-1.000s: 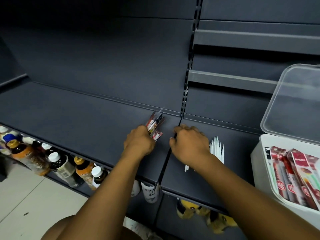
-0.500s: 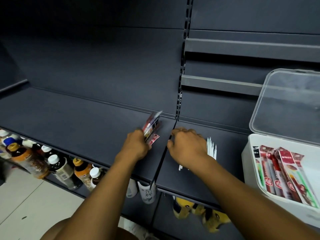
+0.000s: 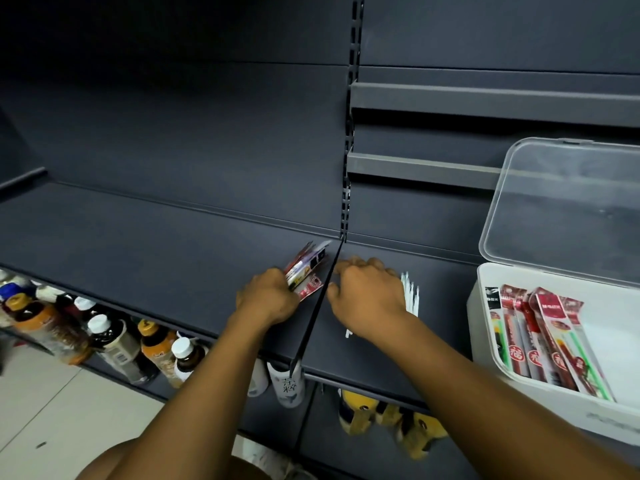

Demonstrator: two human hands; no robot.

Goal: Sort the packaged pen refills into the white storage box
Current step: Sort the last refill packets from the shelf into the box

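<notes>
Gripping fanned refill packets (image 3: 307, 269) in our left hand (image 3: 266, 300); right hand (image 3: 367, 299) curled, hold unclear. Risk: the fan splays and drops before the white storage box (image 3: 483, 327).

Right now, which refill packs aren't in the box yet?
The fanned bundle of packs gripped in the left hand over the dark shelf; the other red packs lie inside the white box.

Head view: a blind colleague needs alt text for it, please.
The left hand grips a fan of red-and-white packaged pen refills over a dark grey shelf, while the right hand covers thin white loose refills; an open white storage box with more packets stands at right.
</notes>
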